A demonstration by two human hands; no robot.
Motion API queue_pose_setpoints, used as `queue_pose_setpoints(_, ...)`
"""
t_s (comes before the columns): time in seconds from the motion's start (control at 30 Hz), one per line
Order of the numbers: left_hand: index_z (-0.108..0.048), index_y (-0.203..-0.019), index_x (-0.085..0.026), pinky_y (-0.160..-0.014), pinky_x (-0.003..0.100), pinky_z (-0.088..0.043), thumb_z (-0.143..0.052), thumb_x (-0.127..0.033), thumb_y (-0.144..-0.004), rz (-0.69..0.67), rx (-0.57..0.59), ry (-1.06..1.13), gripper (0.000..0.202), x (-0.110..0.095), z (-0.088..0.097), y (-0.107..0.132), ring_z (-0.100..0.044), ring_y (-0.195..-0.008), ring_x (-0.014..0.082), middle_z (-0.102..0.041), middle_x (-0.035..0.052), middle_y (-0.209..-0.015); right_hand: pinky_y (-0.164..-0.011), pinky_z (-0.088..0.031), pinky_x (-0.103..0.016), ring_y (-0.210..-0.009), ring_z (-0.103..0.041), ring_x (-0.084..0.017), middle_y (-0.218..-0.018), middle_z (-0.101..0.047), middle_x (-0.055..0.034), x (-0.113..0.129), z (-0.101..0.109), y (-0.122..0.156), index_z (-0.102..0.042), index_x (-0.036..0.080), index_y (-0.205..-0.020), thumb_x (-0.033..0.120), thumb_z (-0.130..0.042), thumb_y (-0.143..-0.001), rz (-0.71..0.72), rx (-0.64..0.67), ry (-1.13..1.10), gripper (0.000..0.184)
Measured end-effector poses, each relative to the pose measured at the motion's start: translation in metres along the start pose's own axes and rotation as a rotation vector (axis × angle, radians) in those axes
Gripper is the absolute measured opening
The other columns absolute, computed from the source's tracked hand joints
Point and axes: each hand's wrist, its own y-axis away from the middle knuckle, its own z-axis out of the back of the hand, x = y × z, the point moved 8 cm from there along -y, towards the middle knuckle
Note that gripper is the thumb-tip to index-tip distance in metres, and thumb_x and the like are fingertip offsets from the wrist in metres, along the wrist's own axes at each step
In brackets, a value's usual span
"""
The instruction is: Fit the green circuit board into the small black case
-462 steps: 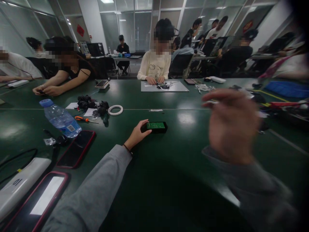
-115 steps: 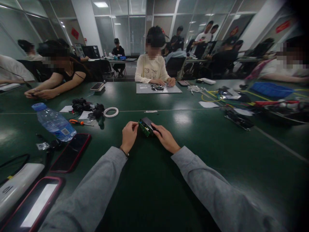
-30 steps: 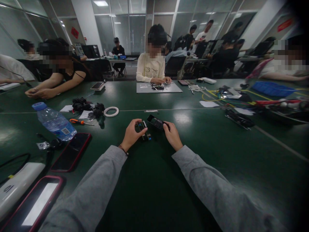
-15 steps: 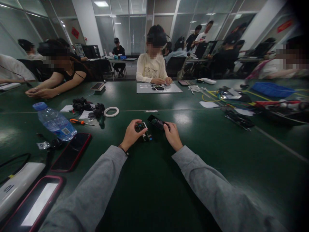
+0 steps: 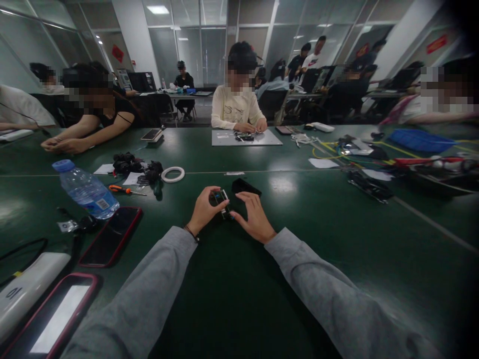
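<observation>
My left hand [image 5: 205,209] is closed on a small green circuit board [image 5: 224,203], gripping it along its sides between thumb and fingers. White and blue parts show on the board. My right hand [image 5: 255,217] is open, its fingers stretched toward the board and the thumb at the board's lower right end. Whether that thumb touches the board I cannot tell. Just beyond my right fingers a black plastic case [image 5: 246,187] lies on the green table [image 5: 239,279].
On the left are a water bottle [image 5: 88,192], an orange screwdriver [image 5: 125,190], a white tape roll [image 5: 172,174], black cable bundles [image 5: 127,164] and a red-edged phone [image 5: 111,237]. Opposite, a person works over a grey mat [image 5: 224,139]. A blue tray [image 5: 421,141] and wires lie right.
My right hand has let go of the black case, which now lies on the table, and has moved left to the circuit board. My left hand stays on the board.
</observation>
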Motion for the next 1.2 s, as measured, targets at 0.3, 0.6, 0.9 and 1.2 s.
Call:
queue_pose_setpoints(0.3,-0.055,-0.111,-0.020,-0.090,0.038,-0.048,-0.068,-0.040,-0.075,-0.007,-0.011,0.026,0.043,0.000,0.000,0.000,-0.060,-0.100,0.0208,-0.060,0.0088,-0.108,-0.103,-0.040,-0.045,-0.119,-0.045,-0.024,-0.130,-0.043,-0.0138,-0.012,-0.031,0.010,-0.027,0.017,-0.140,0.047,-0.063,-0.082,-0.193,0.095,-0.260,0.075)
queue_pose_setpoints(0.6,-0.056,-0.110,-0.020,-0.088,0.036,-0.048,-0.068,-0.041,-0.075,0.006,-0.003,0.014,0.042,-0.003,0.002,0.000,-0.060,-0.099,0.0199,-0.061,0.0082,-0.108,-0.098,-0.043,-0.044,-0.110,-0.051,-0.023,-0.122,-0.049,-0.0118,-0.015,-0.039,0.010,-0.031,0.019,-0.140,0.036,-0.067,-0.079,-0.187,0.190,-0.325,0.072)
queue_pose_setpoints(0.9,-0.055,-0.111,-0.019,-0.089,0.037,-0.049,-0.069,-0.041,-0.074,0.009,-0.011,0.050,0.045,0.001,0.001,0.000,-0.060,-0.099,0.0200,-0.060,0.0089,-0.108,-0.095,-0.046,-0.042,-0.106,-0.054,-0.021,-0.116,-0.052,-0.0098,-0.015,-0.038,0.009,-0.034,0.020,-0.137,0.036,-0.069,-0.077,-0.225,0.184,-0.435,0.071)
queue_pose_setpoints(1.2,-0.057,-0.108,-0.020,-0.086,0.035,-0.050,-0.069,-0.041,-0.074,-0.087,-0.003,0.010,0.042,-0.016,0.003,0.002,-0.059,-0.097,0.0192,-0.061,0.0070,-0.104,-0.095,-0.045,-0.043,-0.106,-0.057,-0.021,-0.112,-0.058,-0.0107,-0.028,-0.049,0.008,-0.033,0.017,-0.133,0.039,-0.056,-0.087,-0.368,0.205,-0.818,0.056)
